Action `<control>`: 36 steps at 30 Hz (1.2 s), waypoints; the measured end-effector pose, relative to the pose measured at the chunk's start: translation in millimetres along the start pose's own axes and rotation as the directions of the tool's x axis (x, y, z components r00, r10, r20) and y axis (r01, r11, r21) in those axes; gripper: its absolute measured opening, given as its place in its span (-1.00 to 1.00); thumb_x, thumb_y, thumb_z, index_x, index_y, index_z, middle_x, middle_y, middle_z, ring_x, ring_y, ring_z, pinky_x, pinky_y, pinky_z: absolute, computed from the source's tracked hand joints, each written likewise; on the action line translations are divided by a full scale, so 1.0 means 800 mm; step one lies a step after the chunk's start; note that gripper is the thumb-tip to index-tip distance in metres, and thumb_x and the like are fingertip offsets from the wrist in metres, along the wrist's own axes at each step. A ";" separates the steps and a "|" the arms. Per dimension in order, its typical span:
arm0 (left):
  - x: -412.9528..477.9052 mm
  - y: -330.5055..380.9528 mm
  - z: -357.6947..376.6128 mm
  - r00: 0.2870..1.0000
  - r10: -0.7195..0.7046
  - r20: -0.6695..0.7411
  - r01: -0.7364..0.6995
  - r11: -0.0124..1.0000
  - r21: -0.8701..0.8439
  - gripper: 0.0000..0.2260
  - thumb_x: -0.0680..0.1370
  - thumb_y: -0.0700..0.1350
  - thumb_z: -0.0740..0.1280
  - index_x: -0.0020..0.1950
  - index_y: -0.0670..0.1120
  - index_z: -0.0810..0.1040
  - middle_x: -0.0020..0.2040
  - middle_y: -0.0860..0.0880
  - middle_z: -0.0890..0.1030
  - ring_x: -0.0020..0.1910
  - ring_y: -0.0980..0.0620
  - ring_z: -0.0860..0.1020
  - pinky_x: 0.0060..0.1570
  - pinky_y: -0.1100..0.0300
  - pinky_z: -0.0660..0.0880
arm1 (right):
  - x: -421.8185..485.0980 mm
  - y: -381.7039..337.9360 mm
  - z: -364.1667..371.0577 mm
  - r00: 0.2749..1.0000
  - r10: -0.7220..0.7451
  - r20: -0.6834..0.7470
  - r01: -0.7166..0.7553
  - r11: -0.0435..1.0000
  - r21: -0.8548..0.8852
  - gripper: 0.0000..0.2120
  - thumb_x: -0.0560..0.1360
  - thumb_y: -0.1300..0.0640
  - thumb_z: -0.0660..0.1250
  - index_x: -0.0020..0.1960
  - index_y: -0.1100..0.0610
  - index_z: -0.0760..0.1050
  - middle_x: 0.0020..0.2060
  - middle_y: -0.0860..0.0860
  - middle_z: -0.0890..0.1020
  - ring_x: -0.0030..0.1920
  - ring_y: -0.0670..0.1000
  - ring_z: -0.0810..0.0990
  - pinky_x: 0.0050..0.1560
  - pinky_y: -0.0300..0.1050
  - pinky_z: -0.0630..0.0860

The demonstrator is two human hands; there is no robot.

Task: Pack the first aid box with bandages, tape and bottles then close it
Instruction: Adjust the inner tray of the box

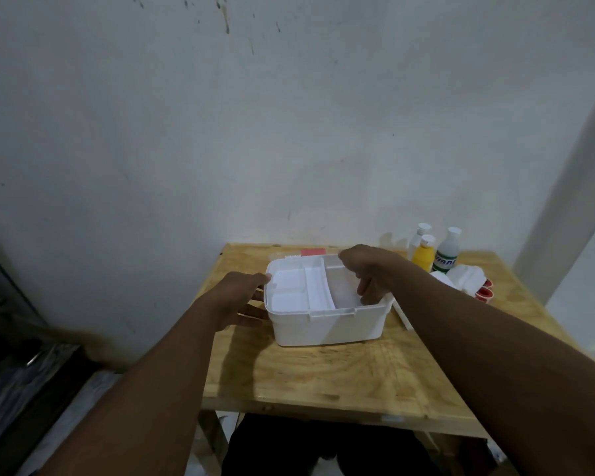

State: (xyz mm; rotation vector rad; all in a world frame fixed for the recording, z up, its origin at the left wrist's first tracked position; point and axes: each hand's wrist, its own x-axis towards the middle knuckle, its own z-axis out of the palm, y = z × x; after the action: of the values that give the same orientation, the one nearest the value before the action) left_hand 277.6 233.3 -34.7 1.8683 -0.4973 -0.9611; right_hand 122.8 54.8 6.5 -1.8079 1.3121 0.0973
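While the open first aid box sat mid-frame on the desk, the left hand gripped its left wall and the right hand reached inside, fingers loosely spread.

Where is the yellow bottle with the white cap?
In the head view, the yellow bottle with the white cap stands at the wooden table's far right, between two white-capped bottles, just behind the right hand.

Light: dim, cool, from above
Glare: white first aid box washed out
Shadows: forearms' soft shadows on wooden table
Blur: left edge smeared
Distortion: wide-angle bending at edges
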 end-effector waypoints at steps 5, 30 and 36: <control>0.000 -0.001 0.001 1.000 0.002 -0.003 -0.002 1.000 -0.001 -0.71 0.63 0.05 0.30 0.19 -0.14 0.60 0.07 -0.17 0.68 -0.01 -0.23 0.69 0.10 -0.14 0.63 | 0.000 0.002 0.010 1.000 -0.009 0.023 0.009 0.999 0.034 -0.44 0.63 -0.13 0.05 0.42 0.28 0.28 0.21 0.34 0.53 0.10 0.31 0.60 0.12 0.17 0.58; 0.004 -0.003 0.000 1.000 -0.006 -0.006 0.006 1.000 -0.020 -0.69 0.62 0.06 0.32 0.19 -0.15 0.61 0.06 -0.18 0.68 -0.02 -0.25 0.69 0.11 -0.18 0.63 | 0.032 -0.002 0.046 0.977 -0.025 0.210 -0.078 0.881 0.467 -0.01 0.38 -0.58 -0.07 0.17 0.31 0.52 0.00 0.27 0.69 0.00 0.26 0.69 0.17 0.14 0.59; 0.003 -0.004 0.000 1.000 -0.009 -0.012 0.009 1.000 -0.015 -0.69 0.63 0.06 0.31 0.20 -0.15 0.60 0.07 -0.18 0.68 -0.01 -0.24 0.69 0.06 -0.13 0.65 | 0.034 -0.002 0.053 0.965 -0.089 0.246 -0.065 0.830 0.555 -0.14 0.40 -0.54 0.05 0.26 0.18 0.49 0.02 0.21 0.70 0.00 0.21 0.70 0.09 0.11 0.63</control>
State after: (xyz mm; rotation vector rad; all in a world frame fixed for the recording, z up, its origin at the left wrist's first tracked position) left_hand 278.9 232.7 -38.7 1.8633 -0.4734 -0.9565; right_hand 153.5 64.0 -32.7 -1.2475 1.0012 -0.0529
